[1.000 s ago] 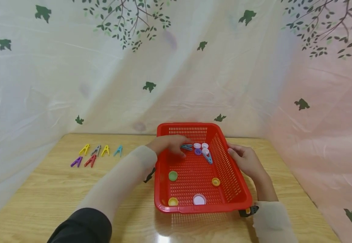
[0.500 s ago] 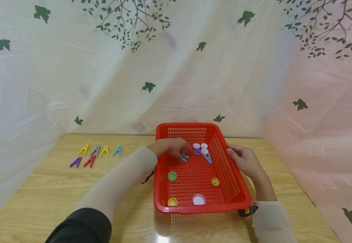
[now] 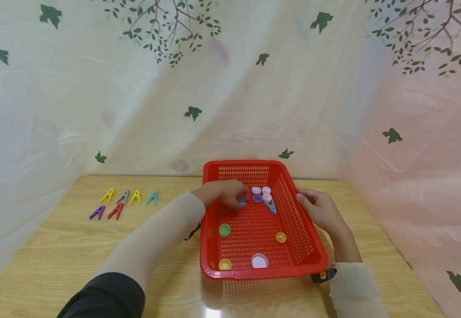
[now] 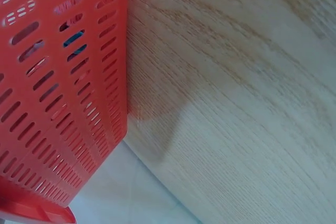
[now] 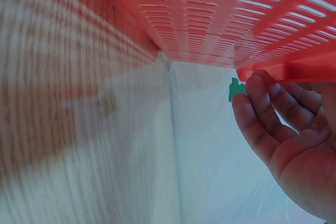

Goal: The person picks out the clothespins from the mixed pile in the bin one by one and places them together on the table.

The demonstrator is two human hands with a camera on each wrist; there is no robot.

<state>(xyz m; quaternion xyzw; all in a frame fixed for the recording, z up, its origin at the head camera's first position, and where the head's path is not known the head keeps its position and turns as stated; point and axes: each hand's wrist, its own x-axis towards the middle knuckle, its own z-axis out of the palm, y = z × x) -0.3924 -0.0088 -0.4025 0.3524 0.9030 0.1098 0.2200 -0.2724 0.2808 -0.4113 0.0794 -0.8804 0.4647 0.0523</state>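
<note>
Inside the red basket (image 3: 236, 274), my left hand (image 3: 230, 193) pinches a light blue clothespin (image 3: 242, 203), mostly hidden by the fingers. My right hand (image 3: 322, 210) grips the basket's right rim, thumb on top; from the right wrist view the fingers (image 5: 257, 124) curl up under that rim. Near the back of the basket lie white bottle caps (image 3: 267, 190), a purple cap (image 3: 257, 198) and another blue clothespin (image 3: 270, 206). The left wrist view shows only the slotted basket wall (image 4: 58, 103) and the table, with the left hand out of sight.
On the wooden table (image 3: 166, 274), left of the basket, lie several clothespins, among them a red one (image 3: 115, 211) and a purple one (image 3: 97, 212). A green cap (image 3: 224, 230), yellow caps (image 3: 280, 237) and a larger white cap (image 3: 260, 261) sit towards the basket's front. A leaf-patterned sheet (image 3: 146, 132) hangs behind.
My left hand has drawn the blue clothespin slightly towards me and turned it, so less of it shows. My right hand keeps its grip on the rim.
</note>
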